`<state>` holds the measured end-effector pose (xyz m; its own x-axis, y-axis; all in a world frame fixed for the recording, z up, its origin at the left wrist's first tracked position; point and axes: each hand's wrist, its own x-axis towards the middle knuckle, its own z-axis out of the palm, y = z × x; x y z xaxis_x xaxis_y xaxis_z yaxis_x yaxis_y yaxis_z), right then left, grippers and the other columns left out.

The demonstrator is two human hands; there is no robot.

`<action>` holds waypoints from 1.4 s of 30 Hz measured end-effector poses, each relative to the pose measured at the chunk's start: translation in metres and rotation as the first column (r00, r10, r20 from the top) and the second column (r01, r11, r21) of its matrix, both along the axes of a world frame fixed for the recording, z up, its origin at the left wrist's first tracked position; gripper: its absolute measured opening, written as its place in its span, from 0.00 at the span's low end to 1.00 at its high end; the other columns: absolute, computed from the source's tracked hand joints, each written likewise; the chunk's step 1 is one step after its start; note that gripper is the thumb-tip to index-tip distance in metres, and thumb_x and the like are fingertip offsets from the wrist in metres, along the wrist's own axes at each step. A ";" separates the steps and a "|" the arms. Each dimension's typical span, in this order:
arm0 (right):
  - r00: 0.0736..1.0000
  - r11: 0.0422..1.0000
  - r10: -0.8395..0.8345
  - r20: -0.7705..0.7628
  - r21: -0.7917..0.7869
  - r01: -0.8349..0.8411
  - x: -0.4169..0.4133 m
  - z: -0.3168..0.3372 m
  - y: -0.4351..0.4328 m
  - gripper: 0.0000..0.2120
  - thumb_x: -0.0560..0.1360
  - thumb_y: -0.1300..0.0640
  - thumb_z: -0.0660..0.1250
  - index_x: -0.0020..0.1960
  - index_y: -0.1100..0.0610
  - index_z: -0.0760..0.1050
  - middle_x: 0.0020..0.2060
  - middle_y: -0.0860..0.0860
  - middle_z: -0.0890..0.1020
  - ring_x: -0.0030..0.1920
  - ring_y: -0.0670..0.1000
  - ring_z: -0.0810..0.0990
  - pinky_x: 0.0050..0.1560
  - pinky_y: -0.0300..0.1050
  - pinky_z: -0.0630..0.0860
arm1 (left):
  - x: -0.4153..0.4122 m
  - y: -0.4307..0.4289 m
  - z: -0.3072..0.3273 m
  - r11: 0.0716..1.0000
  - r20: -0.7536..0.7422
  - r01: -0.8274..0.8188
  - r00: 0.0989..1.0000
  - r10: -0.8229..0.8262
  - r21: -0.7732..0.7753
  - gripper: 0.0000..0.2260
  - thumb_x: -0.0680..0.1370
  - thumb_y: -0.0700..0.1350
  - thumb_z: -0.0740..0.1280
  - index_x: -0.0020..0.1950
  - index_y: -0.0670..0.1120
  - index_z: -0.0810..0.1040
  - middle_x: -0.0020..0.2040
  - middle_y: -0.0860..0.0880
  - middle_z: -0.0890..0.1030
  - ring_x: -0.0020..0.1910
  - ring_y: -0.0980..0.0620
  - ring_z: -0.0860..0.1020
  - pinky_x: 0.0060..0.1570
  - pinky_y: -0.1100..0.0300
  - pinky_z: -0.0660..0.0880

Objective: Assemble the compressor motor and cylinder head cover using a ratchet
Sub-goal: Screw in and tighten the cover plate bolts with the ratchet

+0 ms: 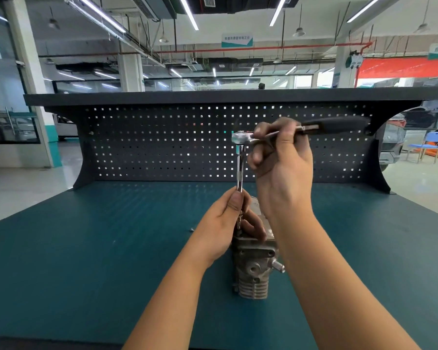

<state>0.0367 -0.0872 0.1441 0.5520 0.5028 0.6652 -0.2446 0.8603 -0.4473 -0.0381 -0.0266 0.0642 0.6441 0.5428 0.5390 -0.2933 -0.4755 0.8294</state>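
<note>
— Which step is this?

— Running a bolt down, I'd say. The compressor [253, 269] stands on the tabletop [86, 248], right under the hands. The left hand [225, 223] has its grip closed round the foot of the extension bar [240, 168], steadying it; the right hand [281, 160] pinches the ratchet [240, 137] just behind its head.

— And next?

— Likely a swing of the ratchet, bar kept upright. Whether the socket sits on a bolt, I cannot tell: the left hand hides it.
</note>
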 end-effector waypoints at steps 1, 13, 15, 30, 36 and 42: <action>0.959 0.979 -0.203 0.200 0.059 0.195 -0.002 -0.003 -0.001 0.09 0.81 0.63 0.56 0.44 0.57 0.71 0.35 0.48 0.78 0.28 0.46 0.72 0.30 0.36 0.69 | 0.001 0.000 -0.001 0.999 0.007 -0.030 1.000 0.030 -0.010 0.15 0.79 0.58 0.53 0.44 0.51 0.71 0.34 0.55 0.82 0.35 0.59 0.81 0.38 0.71 0.74; 0.990 0.992 -0.120 0.073 0.031 0.118 -0.005 -0.006 -0.002 0.10 0.82 0.59 0.53 0.46 0.55 0.71 0.34 0.46 0.80 0.27 0.45 0.73 0.29 0.38 0.70 | -0.003 -0.007 0.002 0.999 0.050 -0.023 0.999 0.021 0.041 0.14 0.79 0.54 0.51 0.43 0.47 0.68 0.31 0.60 0.81 0.31 0.66 0.78 0.34 0.77 0.70; 0.974 0.988 0.153 -0.170 -0.001 -0.156 0.000 -0.002 0.000 0.11 0.83 0.57 0.51 0.46 0.57 0.69 0.32 0.50 0.80 0.24 0.46 0.71 0.27 0.37 0.69 | -0.003 -0.008 0.002 1.000 0.051 0.007 0.999 -0.008 0.016 0.18 0.76 0.59 0.52 0.43 0.44 0.66 0.31 0.52 0.81 0.31 0.56 0.80 0.36 0.70 0.73; 0.987 0.995 0.047 -0.152 0.093 -0.033 -0.014 -0.006 -0.007 0.09 0.82 0.59 0.53 0.46 0.56 0.69 0.33 0.50 0.77 0.26 0.47 0.69 0.27 0.39 0.69 | -0.002 -0.008 0.001 0.990 0.024 -0.126 0.992 0.125 0.056 0.18 0.74 0.63 0.54 0.46 0.51 0.74 0.39 0.59 0.79 0.37 0.66 0.75 0.41 0.77 0.70; 0.784 0.841 -0.540 0.306 0.219 0.494 -0.027 -0.015 -0.004 0.07 0.74 0.69 0.62 0.43 0.58 0.73 0.37 0.49 0.77 0.33 0.46 0.73 0.36 0.35 0.70 | -0.001 -0.004 -0.004 0.981 0.001 -0.167 0.986 0.167 0.098 0.11 0.82 0.48 0.57 0.47 0.61 0.77 0.40 0.67 0.80 0.42 0.72 0.75 0.45 0.76 0.72; 0.611 0.740 -0.669 0.423 0.300 0.602 -0.028 -0.019 -0.001 0.06 0.74 0.69 0.62 0.43 0.62 0.75 0.38 0.50 0.76 0.37 0.43 0.75 0.40 0.34 0.71 | 0.001 -0.003 -0.002 0.971 -0.001 -0.222 0.975 0.223 0.089 0.10 0.81 0.44 0.58 0.42 0.51 0.75 0.38 0.57 0.77 0.37 0.61 0.72 0.41 0.65 0.71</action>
<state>0.0084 -0.0877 0.1253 0.2983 0.0502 0.9531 0.5982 0.7683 -0.2277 -0.0373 -0.0295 0.0623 0.5188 0.6237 0.5847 -0.1630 -0.5992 0.7838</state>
